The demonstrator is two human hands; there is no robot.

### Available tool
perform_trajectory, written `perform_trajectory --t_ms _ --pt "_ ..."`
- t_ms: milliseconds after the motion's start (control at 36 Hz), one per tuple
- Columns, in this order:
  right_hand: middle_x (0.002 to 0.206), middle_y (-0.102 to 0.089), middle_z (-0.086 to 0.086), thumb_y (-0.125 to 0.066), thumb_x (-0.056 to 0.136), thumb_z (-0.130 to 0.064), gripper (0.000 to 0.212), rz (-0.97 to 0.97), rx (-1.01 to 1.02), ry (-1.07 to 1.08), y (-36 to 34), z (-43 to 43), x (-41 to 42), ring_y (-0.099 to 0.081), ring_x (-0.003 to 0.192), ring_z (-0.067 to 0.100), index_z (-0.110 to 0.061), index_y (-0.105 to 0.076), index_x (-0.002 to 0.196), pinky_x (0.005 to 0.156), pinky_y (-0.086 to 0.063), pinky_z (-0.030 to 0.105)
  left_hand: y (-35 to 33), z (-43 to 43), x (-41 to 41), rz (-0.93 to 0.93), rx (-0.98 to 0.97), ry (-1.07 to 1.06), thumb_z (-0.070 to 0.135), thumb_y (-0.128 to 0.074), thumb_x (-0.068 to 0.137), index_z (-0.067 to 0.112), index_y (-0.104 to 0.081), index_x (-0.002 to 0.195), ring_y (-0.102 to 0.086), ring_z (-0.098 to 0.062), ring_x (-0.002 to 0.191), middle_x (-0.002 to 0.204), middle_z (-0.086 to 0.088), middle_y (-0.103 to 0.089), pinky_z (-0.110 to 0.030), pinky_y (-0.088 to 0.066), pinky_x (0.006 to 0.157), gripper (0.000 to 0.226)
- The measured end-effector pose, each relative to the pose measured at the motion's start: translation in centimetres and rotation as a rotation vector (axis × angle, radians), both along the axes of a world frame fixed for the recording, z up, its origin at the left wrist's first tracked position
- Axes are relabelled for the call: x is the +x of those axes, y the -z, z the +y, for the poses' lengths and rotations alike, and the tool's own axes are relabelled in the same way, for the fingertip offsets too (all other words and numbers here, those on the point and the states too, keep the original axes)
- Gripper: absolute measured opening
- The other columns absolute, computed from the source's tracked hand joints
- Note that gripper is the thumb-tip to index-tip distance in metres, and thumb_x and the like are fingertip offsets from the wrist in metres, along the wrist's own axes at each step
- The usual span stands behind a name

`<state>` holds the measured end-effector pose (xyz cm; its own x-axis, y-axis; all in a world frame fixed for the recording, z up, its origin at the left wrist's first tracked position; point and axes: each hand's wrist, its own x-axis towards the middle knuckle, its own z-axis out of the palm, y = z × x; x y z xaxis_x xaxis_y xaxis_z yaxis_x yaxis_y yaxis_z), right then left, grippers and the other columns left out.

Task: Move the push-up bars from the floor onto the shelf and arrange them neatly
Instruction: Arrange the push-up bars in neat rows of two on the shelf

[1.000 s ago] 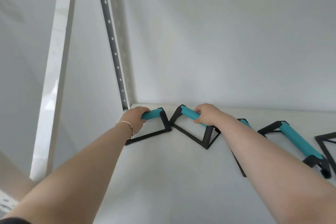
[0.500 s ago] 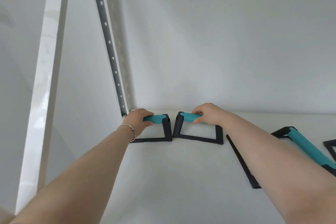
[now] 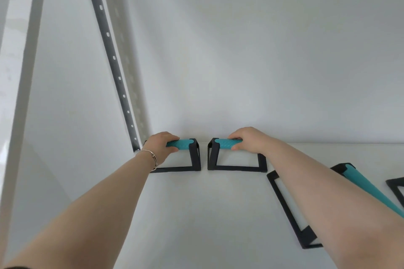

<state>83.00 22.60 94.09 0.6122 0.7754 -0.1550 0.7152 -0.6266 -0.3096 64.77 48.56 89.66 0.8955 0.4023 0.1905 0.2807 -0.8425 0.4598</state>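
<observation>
Left hand (image 3: pixel 160 145) wrapped around the teal foam grip of one black-framed push-up bar (image 3: pixel 183 155), right hand (image 3: pixel 248 140) around another (image 3: pixel 227 155), both standing side by side at the white shelf (image 3: pixel 196 214) back corner. Risk of knocking the third bar (image 3: pixel 290 207) lying askew under the right forearm when pulling back, spoiling the row.

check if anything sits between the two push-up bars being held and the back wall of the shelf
Nothing visible does. The left hand and right hand each grip a teal handle, and both held bars, left bar and right bar, stand at the back of the shelf, with only bare white surface behind them.
</observation>
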Motion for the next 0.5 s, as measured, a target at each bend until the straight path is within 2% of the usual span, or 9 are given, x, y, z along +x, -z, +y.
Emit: perform_trajectory --t_ms 278,500 --pt "0.139 -0.060 0.002 -0.067 0.094 -0.022 0.045 0.018 0.023 0.025 0.1 0.1 1.3 -0.053 0.128 0.022 -0.017 -0.059 0.138 0.111 -0.040 0.035 -0.2 0.4 1.7 0.017 0.015 0.038 0.026 -0.069 0.085 0.026 -0.065 0.118 -0.057 -0.014 0.101 0.109 0.009 -0.063 -0.025 -0.043 0.090 0.033" --pt "0.137 -0.062 0.001 -0.068 0.093 -0.024 0.044 0.043 0.001 0.014 -0.1 0.1 1.3 -0.055 0.126 0.021 -0.018 -0.060 0.136 0.110 -0.042 0.035 -0.2 0.0 2.2 0.015 0.012 0.072 0.022 -0.068 0.085 0.023 -0.065 0.119 -0.057 -0.016 0.102 0.111 0.005 -0.064 -0.023 -0.040 0.091 0.033"
